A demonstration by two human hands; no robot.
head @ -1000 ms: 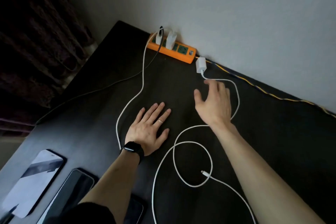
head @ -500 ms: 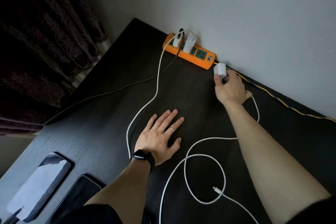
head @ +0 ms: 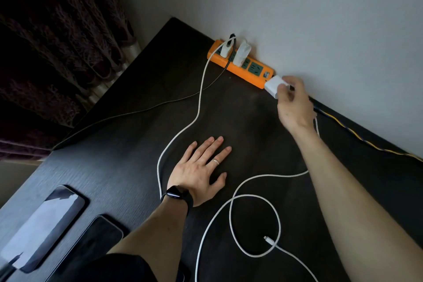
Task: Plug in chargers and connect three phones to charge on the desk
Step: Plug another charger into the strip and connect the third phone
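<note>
An orange power strip [head: 250,74] lies against the wall at the back of the dark desk [head: 119,158]. Two white chargers [head: 242,52] stand plugged into its left sockets. My right hand [head: 294,107] pinches a third white charger block [head: 272,86] just off the strip's right end. Its white cable [head: 254,197] loops over the desk, and its free connector [head: 268,240] lies near the front. My left hand [head: 201,171] rests flat on the desk, fingers spread. Two phones [head: 43,224] [head: 91,247] lie face up at the front left.
A second white cable [head: 194,119] and a dark braided cable [head: 142,110] run from the plugged chargers toward the left and front. The strip's blue and yellow cord [head: 357,136] trails right along the wall. A dark curtain [head: 57,41] hangs left of the desk.
My right hand reached from mid-desk to the white charger block, took hold of it and lifted it toward the strip's right end. My left hand stayed flat.
</note>
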